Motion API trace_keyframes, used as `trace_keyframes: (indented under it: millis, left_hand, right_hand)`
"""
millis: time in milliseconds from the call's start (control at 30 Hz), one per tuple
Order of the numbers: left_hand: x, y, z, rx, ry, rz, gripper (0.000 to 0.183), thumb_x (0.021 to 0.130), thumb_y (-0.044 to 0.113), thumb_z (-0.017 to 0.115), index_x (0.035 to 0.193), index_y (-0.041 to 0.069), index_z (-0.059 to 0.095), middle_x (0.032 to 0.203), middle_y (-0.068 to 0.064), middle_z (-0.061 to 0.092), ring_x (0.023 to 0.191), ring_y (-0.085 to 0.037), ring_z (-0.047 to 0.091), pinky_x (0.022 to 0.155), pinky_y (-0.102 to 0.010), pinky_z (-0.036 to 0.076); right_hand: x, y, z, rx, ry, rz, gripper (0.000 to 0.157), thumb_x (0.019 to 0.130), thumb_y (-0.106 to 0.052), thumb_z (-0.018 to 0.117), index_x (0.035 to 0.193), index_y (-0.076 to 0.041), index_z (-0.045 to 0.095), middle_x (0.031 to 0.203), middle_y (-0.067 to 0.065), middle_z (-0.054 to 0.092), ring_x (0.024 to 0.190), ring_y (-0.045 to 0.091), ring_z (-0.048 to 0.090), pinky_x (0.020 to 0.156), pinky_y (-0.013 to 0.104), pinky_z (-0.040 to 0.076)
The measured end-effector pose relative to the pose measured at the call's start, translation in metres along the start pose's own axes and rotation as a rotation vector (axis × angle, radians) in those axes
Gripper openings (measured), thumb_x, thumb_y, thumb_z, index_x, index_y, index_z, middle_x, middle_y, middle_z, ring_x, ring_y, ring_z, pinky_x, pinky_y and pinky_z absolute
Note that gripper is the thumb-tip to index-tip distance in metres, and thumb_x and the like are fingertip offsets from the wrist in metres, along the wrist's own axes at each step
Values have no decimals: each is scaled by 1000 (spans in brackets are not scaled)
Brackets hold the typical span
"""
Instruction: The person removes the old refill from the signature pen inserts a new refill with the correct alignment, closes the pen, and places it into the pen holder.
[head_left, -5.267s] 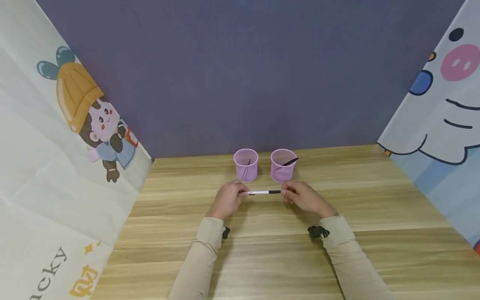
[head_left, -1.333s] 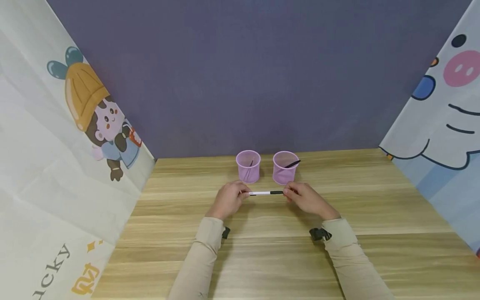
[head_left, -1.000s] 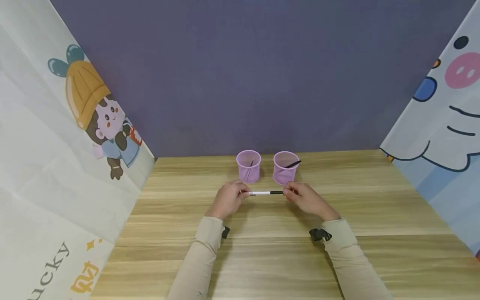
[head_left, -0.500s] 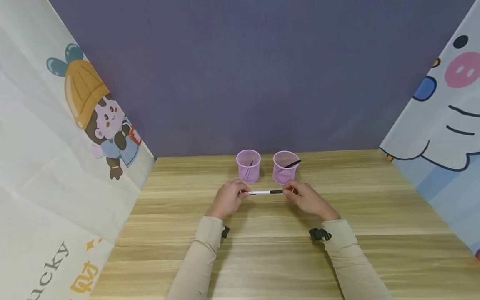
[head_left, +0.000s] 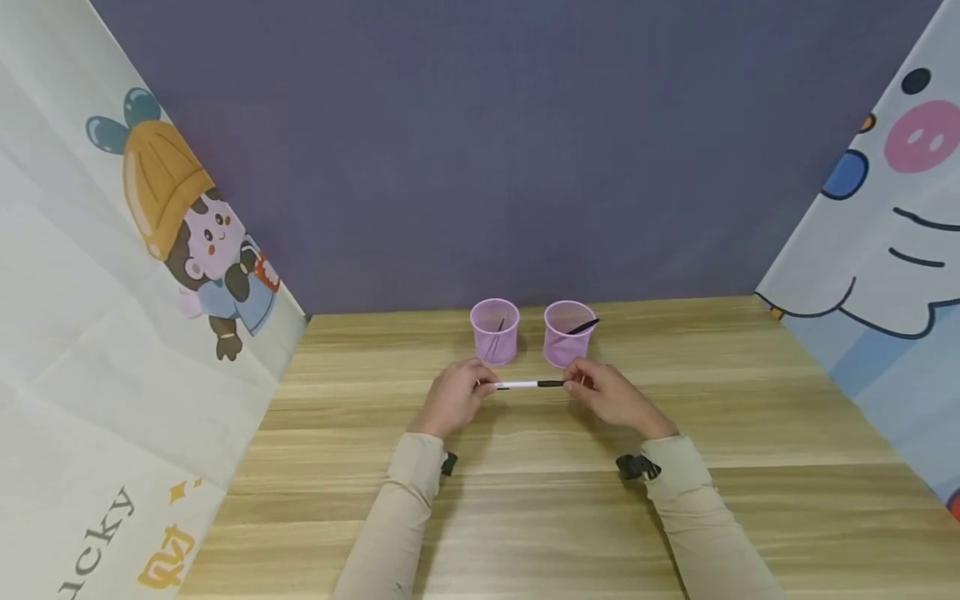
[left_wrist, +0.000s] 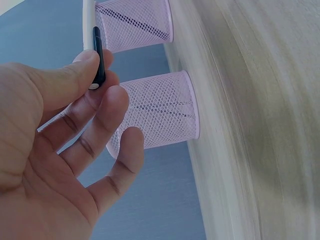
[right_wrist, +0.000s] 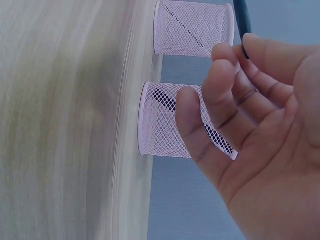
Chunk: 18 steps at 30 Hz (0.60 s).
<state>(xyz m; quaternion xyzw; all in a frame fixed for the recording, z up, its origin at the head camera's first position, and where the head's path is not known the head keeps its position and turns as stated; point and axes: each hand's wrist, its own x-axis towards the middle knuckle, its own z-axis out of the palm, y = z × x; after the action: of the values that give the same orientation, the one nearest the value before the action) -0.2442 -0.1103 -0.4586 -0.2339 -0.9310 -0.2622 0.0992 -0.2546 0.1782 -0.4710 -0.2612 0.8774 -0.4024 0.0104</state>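
A pen (head_left: pixel 521 384) with a white barrel and a black section at its right end is held level between both hands, in front of two pink mesh cups. My left hand (head_left: pixel 456 397) pinches the left end between thumb and fingers; beside that thumb, the left wrist view shows a black clip (left_wrist: pixel 99 60). At the other end, my right hand (head_left: pixel 611 396) pinches the black tip. In the right wrist view the dark end (right_wrist: pixel 242 17) runs into the thumb and fingertips, which hide its very point. The lower fingers of both hands are loosely bent.
The left pink mesh cup (head_left: pixel 495 348) has thin dark sticks inside. In the right pink mesh cup (head_left: pixel 561 352) leans a black pen (head_left: pixel 585 326), its end above the rim. Both stand on the wooden table (head_left: pixel 540 533), near a dark back panel (head_left: pixel 480 150). Printed cloths hang at both sides.
The head view has shifted slightly. Both hands keep the same hold on the pen, and the cups have not moved.
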Motion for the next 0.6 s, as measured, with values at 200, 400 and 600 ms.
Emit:
trace_keyframes:
  millis: [200,400,600]
  left_hand:
    - [-1,-1,0,5,12,12,8,92,14,74,99,11,79,101,0,75,90,-17,70,84,-38,57]
    - [-2,-1,-1,-3,11,9,8,92,12,75,98,11,79,101,-1,75,89,-17,70,83,-38,57]
    - [-1,-1,0,-3,14,19,8,92,13,75,98,11,79,100,0,75,89,-17,70,82,-38,57]
  right_hand:
    - [0,0,1,4,5,2,9,103,-17,62,99,-9,63,78,-2,60,69,11,55,61,25,48]
    - [0,-1,1,24,11,-11,8,101,-12,64,98,-5,62,78,0,60,69,13,54,58,25,47]
    - [-1,-2,2,29,13,12,7,99,-9,65,100,-2,61,79,2,61,69,14,54,59,24,47]
